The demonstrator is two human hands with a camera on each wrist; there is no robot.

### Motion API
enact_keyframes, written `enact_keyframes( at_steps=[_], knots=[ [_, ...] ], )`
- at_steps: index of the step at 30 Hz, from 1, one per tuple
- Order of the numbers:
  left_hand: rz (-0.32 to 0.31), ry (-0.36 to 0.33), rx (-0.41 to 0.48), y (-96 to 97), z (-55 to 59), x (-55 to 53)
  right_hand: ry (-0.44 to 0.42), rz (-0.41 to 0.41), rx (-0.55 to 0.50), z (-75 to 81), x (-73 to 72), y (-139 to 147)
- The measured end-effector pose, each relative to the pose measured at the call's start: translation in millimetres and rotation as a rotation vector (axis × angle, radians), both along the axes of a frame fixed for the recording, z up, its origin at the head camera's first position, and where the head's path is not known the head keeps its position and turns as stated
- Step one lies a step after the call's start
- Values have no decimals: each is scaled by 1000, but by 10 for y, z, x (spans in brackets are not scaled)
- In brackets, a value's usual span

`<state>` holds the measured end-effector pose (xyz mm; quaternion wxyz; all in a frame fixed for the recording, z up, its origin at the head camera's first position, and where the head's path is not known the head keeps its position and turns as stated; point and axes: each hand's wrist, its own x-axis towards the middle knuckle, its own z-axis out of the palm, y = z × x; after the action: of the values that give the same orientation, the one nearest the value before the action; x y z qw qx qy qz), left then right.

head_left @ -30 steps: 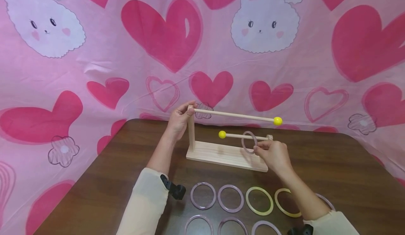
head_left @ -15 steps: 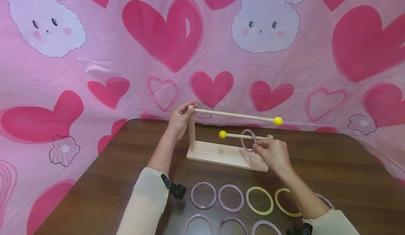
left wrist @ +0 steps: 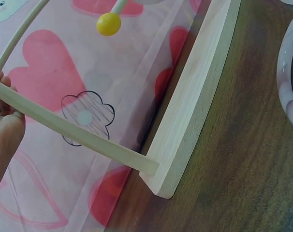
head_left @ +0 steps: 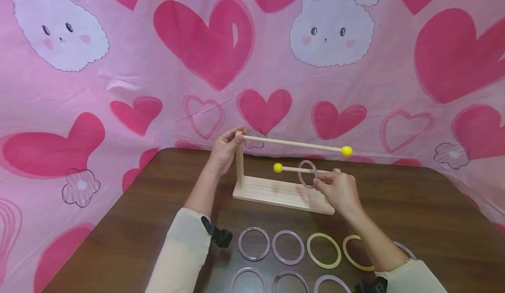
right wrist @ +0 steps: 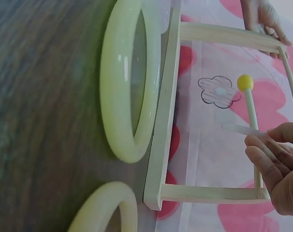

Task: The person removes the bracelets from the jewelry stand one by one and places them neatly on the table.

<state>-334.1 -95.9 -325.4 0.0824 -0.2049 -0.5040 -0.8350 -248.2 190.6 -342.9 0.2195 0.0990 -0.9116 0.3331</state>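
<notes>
A light wooden stand (head_left: 276, 192) carries two horizontal rods, each tipped with a yellow ball. At the top of its taller left post (head_left: 239, 163), my left hand (head_left: 222, 153) grips the wood, the thumb in front. My right hand (head_left: 342, 192) pinches a pale purple ring (head_left: 300, 179) by its right side, near the shorter right post. The lower rod (head_left: 291, 169) passes through this ring, between its yellow ball (head_left: 278, 168) and the post. Seen from the right wrist, the ring (right wrist: 238, 128) stands nearly edge-on across the rod (right wrist: 251, 108).
In front of the stand, purple rings (head_left: 288, 263) and yellow rings (head_left: 323, 266) lie in rows on the dark wooden table (head_left: 130, 223). My right forearm crosses over part of the row. A pink heart-and-rabbit cloth (head_left: 272, 43) hangs behind the table.
My right hand has shifted slightly left, carrying the purple ring along the lower rod toward its yellow ball. The left hand and the stand stay in place.
</notes>
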Motion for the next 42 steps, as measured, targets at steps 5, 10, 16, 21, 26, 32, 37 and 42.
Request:
enact_keyframes(
  at_steps=[5, 10, 16, 21, 26, 32, 37, 42],
  knots=[
    [5, 5, 2, 4, 2, 0, 8, 9, -5, -13, -12, -17],
    [5, 3, -4, 7, 7, -4, 5, 12, -7, -11, -15, -43],
    [2, 3, -4, 7, 12, 0, 13, 15, -1, 7, -20, -77],
    [4, -1, -3, 11, 17, 5, 25, 30, -1, 14, -26, -91],
    [7, -7, -3, 9, 14, 4, 27, 57, -20, 19, -36, -108],
    [7, -10, -7, 5, 2, -5, 33, 66, -25, 23, -51, -132],
    [6, -9, -5, 3, -6, -8, 33, 75, -22, 19, -57, -153],
    [10, -5, -6, 4, -7, -7, 59, 93, -5, 14, -65, -182]
  ],
)
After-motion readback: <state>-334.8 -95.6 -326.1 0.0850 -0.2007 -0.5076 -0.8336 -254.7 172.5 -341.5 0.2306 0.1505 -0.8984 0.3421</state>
